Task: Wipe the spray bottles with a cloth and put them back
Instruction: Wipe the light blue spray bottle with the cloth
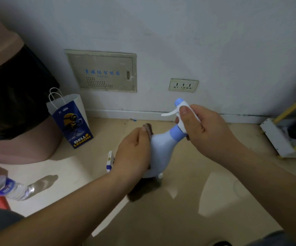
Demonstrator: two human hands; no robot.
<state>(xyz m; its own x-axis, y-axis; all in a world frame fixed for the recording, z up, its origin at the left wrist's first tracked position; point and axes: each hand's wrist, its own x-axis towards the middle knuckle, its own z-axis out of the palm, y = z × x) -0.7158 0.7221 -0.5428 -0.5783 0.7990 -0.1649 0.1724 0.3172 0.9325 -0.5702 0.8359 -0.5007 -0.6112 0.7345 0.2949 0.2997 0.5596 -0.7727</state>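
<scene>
Holding the white spray bottle [161, 148] up over the floor [179, 210], the person uses both hands. The bottle is tilted. Its fat round bottom points to 7 o'clock and its spray top points to 1 o'clock. It has a blue ring at the neck and a blue tip on the nozzle.

The right hand [207, 128] is curled tight around the spray top and neck. The thumb lies on the white top, just behind the trigger, which sticks out toward 9 o'clock.

The left hand [133, 153] is cupped on the side of the bottle at 9 o'clock. Its fingers and thumb hold a dark brownish cloth [148, 128] and press it on the bottle. Only a bit of the cloth peeks out above the thumb.

A small white and blue thing [110, 160] shows past the left wrist, at 8 o'clock from the bottle. Most of it is hidden, so I cannot tell what it is.

A blue paper bag [71, 121] with a yellow cartoon stands on the floor at 10 o'clock, by the wall. Next to it is a pink bin [10, 148] with a black bag inside. A clear water bottle [7, 188] is far off at 8 o'clock. On the wall are a beige panel [102, 71] and a socket [183, 85] at 12 o'clock. A white shelf [275, 139] with yellow bars sits at 3 o'clock.
</scene>
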